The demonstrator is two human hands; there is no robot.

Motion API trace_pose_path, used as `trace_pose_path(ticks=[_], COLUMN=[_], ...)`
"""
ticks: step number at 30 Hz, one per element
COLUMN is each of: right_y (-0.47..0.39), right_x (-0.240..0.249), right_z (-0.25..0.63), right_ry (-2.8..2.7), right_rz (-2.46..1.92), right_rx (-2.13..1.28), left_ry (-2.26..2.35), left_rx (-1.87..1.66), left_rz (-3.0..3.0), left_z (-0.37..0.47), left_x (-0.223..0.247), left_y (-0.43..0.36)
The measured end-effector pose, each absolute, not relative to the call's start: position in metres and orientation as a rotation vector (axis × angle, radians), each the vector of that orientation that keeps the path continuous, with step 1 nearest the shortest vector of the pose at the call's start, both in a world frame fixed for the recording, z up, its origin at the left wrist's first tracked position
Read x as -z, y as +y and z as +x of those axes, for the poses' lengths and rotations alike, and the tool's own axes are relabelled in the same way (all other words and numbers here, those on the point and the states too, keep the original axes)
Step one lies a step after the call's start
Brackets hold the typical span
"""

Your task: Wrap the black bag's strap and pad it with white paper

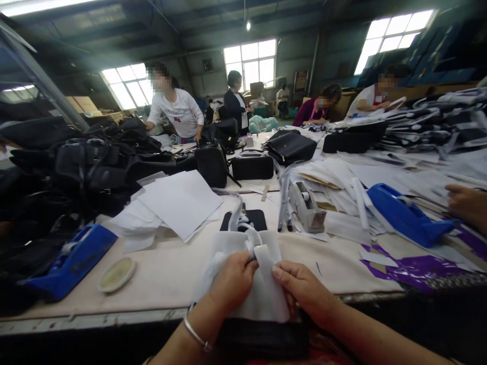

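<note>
Item: white wrapping paper (262,294) over black bag (262,339), desk (163,279) edge; we pinched it, left hand (232,281) and right hand (304,289) level.

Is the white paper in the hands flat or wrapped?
Wrapped: the white paper drapes over a black bag, pinched by the left hand and right hand.

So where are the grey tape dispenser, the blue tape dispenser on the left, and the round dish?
grey tape dispenser (306,205), head view, its side wall.
blue tape dispenser (72,263), head view, its top face.
round dish (116,274), head view, its centre.
</note>
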State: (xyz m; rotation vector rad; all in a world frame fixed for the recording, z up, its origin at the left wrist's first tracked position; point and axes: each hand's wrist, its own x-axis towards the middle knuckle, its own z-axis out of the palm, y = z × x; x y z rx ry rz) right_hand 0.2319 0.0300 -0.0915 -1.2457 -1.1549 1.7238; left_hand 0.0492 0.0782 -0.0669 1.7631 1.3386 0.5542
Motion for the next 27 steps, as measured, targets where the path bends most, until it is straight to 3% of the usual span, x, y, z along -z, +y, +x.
trace_pose_path(ticks=[5, 11, 27], right_y=[0.065, 0.094, 0.091], right_x=[0.098, 0.097, 0.119], right_z=[0.230, 0.216, 0.202], right_ry=[-0.778, -0.725, -1.178], right_rz=[-1.158, -1.161, -1.427], right_rx=[-1.861, -2.018, -1.402], left_ry=[1.304, 1.154, 1.210], left_rx=[-0.543, -0.657, -0.684], left_rz=[1.295, 1.559, 1.367], left_z=[0.055, 0.055, 0.056], left_x=[0.085, 0.090, 0.095], left_y=[0.083, 0.078, 0.082])
